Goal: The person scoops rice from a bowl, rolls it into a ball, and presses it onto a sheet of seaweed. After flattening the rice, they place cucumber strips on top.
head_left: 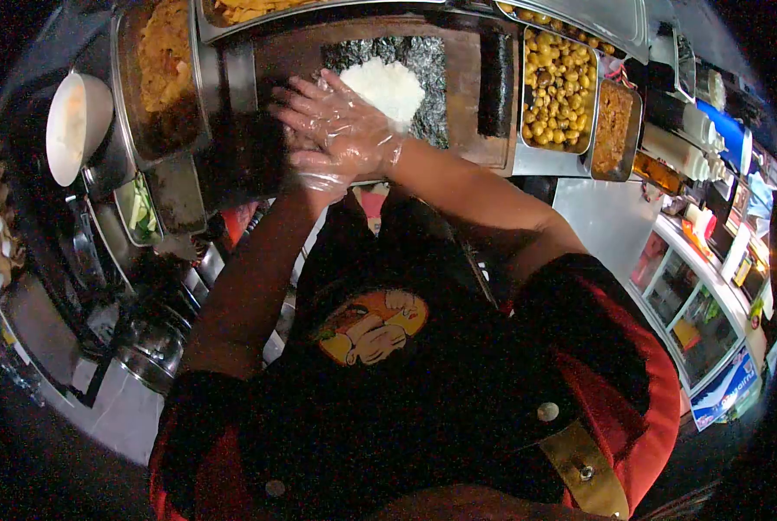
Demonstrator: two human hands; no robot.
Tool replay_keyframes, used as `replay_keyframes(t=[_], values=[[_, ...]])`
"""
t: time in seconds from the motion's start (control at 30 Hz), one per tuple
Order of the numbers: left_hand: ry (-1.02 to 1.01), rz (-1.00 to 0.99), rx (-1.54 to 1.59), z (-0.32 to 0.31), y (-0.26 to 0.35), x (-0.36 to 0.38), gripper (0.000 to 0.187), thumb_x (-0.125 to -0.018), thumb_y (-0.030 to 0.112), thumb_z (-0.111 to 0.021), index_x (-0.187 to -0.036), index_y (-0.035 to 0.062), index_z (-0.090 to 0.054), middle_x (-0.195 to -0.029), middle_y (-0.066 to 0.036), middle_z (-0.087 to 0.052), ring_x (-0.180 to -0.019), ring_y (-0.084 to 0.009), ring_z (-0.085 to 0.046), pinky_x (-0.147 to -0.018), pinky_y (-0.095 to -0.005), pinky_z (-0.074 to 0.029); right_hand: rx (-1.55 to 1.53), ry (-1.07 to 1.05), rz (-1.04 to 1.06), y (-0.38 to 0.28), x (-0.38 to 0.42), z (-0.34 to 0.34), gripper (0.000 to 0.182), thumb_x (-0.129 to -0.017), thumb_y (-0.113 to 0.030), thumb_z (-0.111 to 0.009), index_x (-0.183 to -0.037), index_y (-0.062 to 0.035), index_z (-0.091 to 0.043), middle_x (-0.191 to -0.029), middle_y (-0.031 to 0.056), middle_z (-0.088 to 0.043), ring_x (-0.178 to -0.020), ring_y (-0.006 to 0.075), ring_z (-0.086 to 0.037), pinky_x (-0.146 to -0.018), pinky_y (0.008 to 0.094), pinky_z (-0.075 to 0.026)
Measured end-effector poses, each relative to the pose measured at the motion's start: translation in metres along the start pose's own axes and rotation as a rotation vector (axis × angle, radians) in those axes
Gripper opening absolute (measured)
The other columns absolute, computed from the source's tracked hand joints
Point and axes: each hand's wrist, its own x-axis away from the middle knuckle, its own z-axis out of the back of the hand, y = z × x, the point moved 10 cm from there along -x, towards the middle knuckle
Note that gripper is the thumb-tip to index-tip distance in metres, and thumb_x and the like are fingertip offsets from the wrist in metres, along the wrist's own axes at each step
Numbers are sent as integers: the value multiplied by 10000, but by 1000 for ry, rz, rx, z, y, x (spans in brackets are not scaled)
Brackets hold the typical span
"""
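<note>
A dark nori sheet (432, 91) lies on the brown board, with a mound of white rice (387, 91) on its middle. My right hand (349, 130), in a clear plastic glove, reaches across to the left beside the rice. Its fingers are stretched out and spread, with nothing visible in them. My left hand (317, 165), also gloved in plastic, is pressed together with the right hand and partly covered by it. Its fingers are mostly hidden. Farther right on the board lies a dark nori roll (494, 82).
The brown board (463, 95) spans the counter. At right stand a tray of small yellow-brown round pieces (560, 91) and a tray of brown filling (612, 130). At left are a tray of orange-brown food (164, 61), sliced green vegetables (143, 208) and a white bowl (78, 126).
</note>
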Motion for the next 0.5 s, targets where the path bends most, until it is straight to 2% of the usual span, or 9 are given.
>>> replay_keyframes(t=[0.17, 0.27, 0.3, 0.33, 0.37, 0.4, 0.43, 0.47, 0.5], values=[[-1, 4, -6, 6, 4, 3, 865, -995, 546, -663, -1717, 146, -405, -1787, -181, -359, -1672, -401, -266, -1353, -618, -167, -68, 81, -31, -5, 0, -21, 789, -1061, -562, -609, -1676, -88, -465, -1732, 169, -461, -1652, 406, -332, -1368, 628, -149], [-121, 84, 32, -8, -4, 1, 868, -996, 544, -663, -1718, 140, -400, -1787, -184, -356, -1670, -401, -271, -1353, -618, -168, -74, 118, -6, -13, 2, -34, 768, -1080, -513, -602, -1688, -73, -441, -1727, 217, -452, -1636, 437, -346, -1371, 597, -165], [-223, 159, 69, -22, -12, -1, 869, -996, 543, -663, -1718, 138, -398, -1787, -185, -355, -1670, -401, -272, -1353, -618, -169, -306, 194, -225, 2, 5, -26, 730, -1091, -464, -593, -1680, -57, -451, -1714, 234, -466, -1622, 426, -378, -1365, 555, -202], [-205, 151, 84, -18, -10, 0, 870, -997, 542, -662, -1719, 136, -397, -1788, -186, -354, -1669, -402, -274, -1354, -618, -169, -542, 268, -447, 16, 10, -20, 692, -1103, -415, -583, -1672, -41, -461, -1700, 251, -480, -1607, 416, -410, -1359, 512, -240], [-172, 144, 97, -13, -9, 2, 871, -997, 541, -662, -1719, 134, -395, -1788, -187, -353, -1668, -402, -275, -1354, -618, -169, -750, 373, -483, 26, 18, -3, 648, -1109, -359, -570, -1657, -24, -478, -1680, 252, -505, -1590, 391, -438, -1338, 474, -281], [198, -74, 40, 42, 19, 14, 998, -977, 602, -705, -1725, 48, -346, -1798, -220, -319, -1672, -415, -272, -1356, -620, -163, -962, 471, -512, 39, 31, 16, 606, -1116, -303, -556, -1642, -8, -495, -1661, 253, -529, -1573, 365, -467, -1317, 436, -323], [115, -52, 20, 48, 20, 11, 1082, -949, 645, -729, -1720, 2, -323, -1802, -238, -303, -1678, -425, -259, -1358, -621, -157, -802, 634, -431, 53, 44, 37, 540, -1110, -218, -549, -1600, 8, -538, -1628, 219, -571, -1537, 303, -504, -1287, 424, -359], [28, -31, 4, 48, 19, 12, 1170, -921, 687, -752, -1716, -43, -301, -1805, -256, -287, -1683, -436, -247, -1359, -623, -151, -696, 646, -490, 65, 53, 52, 515, -1110, -222, -560, -1575, -1, -560, -1594, 226, -601, -1527, 347, -523, -1290, 433, -364], [23, -38, 33, 50, 19, 12, 1277, -859, 761, -772, -1708, -70, -305, -1814, -268, -259, -1695, -445, -210, -1365, -611, -140, -539, 634, -466, 71, 52, 66, 527, -1091, -251, -609, -1560, -13, -577, -1608, 233, -587, -1526, 386, -521, -1307, 509, -332]])
